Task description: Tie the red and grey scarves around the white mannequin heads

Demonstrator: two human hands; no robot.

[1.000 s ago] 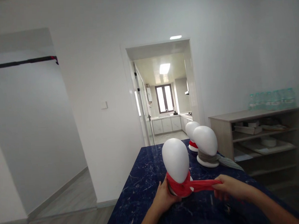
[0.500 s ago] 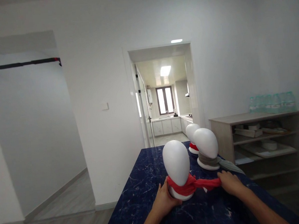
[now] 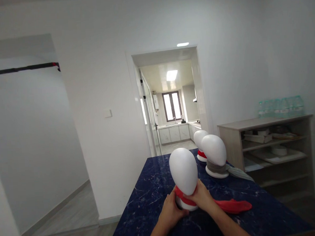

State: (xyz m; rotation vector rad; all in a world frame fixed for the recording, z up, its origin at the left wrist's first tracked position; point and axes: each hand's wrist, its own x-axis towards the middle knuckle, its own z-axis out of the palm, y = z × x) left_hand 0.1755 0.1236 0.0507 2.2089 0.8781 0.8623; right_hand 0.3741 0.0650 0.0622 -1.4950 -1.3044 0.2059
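A white mannequin head (image 3: 183, 170) stands upright on the table near me, with a red scarf (image 3: 232, 206) wound round its neck. The scarf's loose end lies on the tabletop to the right. My left hand (image 3: 171, 208) is wrapped round the left side of the neck and base, its thumb along the front rim. On the other side, my right hand (image 3: 202, 196) grips the scarf at the neck; its fingertips are partly hidden. Behind stands a second mannequin head (image 3: 214, 150) wearing a grey scarf (image 3: 238, 173), its tail trailing right.
A third mannequin head (image 3: 200, 139) with red cloth at its neck stands farther back. All rest on a dark blue marbled table (image 3: 150, 181). At the right is a wooden shelf unit (image 3: 229, 139) topped with several water bottles (image 3: 281, 107). A doorway opens into a kitchen beyond.
My right hand has let go of the scarf's stretched end and moved left to the neck. The end has dropped onto the table. My left hand stays at the base.
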